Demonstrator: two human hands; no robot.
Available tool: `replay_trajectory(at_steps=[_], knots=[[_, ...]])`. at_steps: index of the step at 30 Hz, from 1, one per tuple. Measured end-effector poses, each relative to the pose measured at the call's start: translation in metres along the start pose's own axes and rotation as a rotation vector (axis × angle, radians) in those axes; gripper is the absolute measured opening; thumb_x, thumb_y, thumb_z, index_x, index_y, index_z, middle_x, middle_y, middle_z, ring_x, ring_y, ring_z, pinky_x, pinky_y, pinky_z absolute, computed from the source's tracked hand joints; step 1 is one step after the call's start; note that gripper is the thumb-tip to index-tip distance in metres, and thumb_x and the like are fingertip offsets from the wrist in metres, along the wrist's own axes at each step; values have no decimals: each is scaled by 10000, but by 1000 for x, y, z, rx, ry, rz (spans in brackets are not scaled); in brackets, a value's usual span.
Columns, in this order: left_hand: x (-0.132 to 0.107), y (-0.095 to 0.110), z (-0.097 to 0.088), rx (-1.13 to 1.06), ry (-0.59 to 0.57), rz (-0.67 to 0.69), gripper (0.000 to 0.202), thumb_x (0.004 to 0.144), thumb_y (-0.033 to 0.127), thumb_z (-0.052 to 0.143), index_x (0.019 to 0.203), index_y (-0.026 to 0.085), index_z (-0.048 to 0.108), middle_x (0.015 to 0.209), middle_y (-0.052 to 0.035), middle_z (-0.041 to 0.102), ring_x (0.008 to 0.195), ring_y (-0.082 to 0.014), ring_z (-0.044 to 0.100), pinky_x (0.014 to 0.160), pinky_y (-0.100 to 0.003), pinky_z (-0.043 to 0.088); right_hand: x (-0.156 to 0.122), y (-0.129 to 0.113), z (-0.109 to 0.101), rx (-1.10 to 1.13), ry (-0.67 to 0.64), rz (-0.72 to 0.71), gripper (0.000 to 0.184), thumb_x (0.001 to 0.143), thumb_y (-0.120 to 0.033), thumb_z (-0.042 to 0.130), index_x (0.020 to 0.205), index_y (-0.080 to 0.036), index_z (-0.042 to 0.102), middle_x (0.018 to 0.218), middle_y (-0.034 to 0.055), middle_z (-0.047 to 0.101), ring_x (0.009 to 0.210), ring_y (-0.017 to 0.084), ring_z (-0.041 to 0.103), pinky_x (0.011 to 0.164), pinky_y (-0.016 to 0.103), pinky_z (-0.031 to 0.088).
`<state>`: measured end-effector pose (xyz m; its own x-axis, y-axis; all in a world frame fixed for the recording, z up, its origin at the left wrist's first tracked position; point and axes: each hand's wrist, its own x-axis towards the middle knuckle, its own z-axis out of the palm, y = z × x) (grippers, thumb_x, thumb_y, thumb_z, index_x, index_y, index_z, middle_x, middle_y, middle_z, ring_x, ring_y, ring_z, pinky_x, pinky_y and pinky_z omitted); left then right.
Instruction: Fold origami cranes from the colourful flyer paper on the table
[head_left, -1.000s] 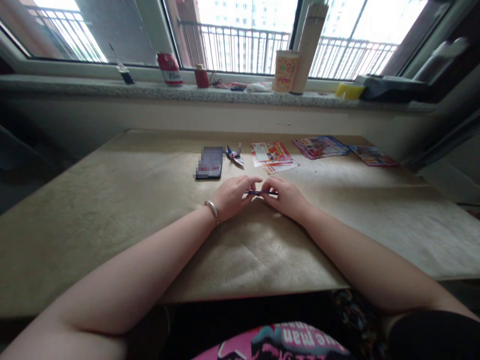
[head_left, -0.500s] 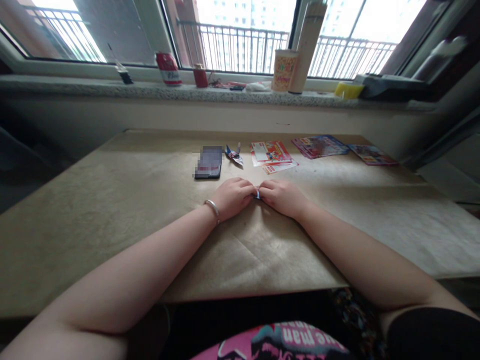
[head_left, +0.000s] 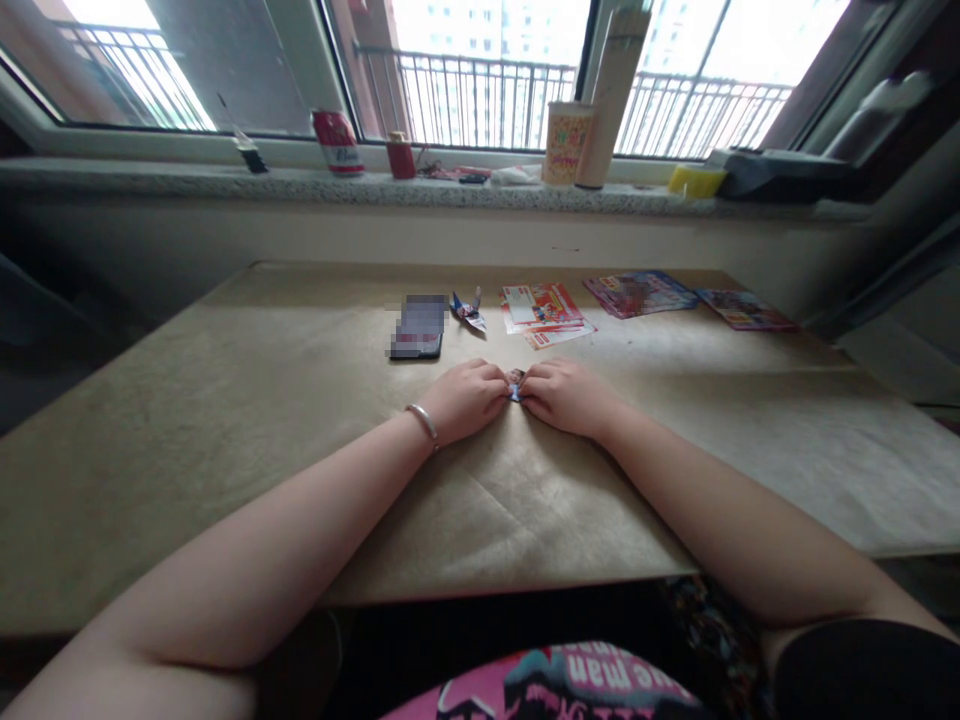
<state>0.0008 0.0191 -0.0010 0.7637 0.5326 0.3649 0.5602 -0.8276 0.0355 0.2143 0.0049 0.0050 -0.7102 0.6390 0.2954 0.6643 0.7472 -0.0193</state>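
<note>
Between my two hands is a small piece of printed paper (head_left: 515, 384), mostly covered by the fingers. My left hand (head_left: 471, 396), with a silver bangle at the wrist, pinches its left side. My right hand (head_left: 564, 394) pinches the right side, fingers bent. Both hands rest low over the tabletop. Just beyond them stands a folded paper shape (head_left: 469, 312) with pointed ends, blue and white in print. A dark phone (head_left: 420, 326) lies to its left. To the right are several red and white printed sheets (head_left: 546, 310), overlapping.
The beige-covered table (head_left: 300, 400) reaches to the wall. At its back right lie colourful printed sheets (head_left: 637, 293) and another printed stack (head_left: 746, 309). On the windowsill stand a red can (head_left: 337, 142), a red bottle (head_left: 401, 156), a paper cup (head_left: 567, 145) and a yellow sponge (head_left: 696, 181).
The paper between my fingertips shows more of its printed face now, where before only a thin folded edge showed. My hands have hardly moved.
</note>
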Motion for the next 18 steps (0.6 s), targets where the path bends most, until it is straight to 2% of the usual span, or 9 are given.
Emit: replay_trajectory(at_steps=[5, 10, 18], knots=[[1, 3, 0, -28, 0, -32, 190, 904, 197, 523, 928, 167, 710, 931, -80, 688, 902, -201, 612, 852, -338, 516, 1, 4, 5, 120, 41, 50, 169, 902, -252, 566, 974, -198, 708, 947, 74, 687, 903, 199, 607, 840, 310, 453], [2, 3, 0, -17, -20, -62, 188, 908, 229, 521, 995, 174, 678, 953, -86, 666, 903, -208, 601, 842, -353, 513, 2, 3, 6, 91, 43, 32, 168, 902, -231, 554, 971, -180, 698, 942, 87, 676, 901, 211, 585, 840, 324, 452], [6, 14, -2, 49, -33, -163, 203, 913, 247, 519, 874, 168, 702, 883, -88, 653, 846, -210, 598, 790, -344, 512, 4, -2, 6, 97, 37, 112, 159, 885, -226, 541, 895, -197, 697, 869, 67, 654, 842, 195, 579, 776, 294, 434]])
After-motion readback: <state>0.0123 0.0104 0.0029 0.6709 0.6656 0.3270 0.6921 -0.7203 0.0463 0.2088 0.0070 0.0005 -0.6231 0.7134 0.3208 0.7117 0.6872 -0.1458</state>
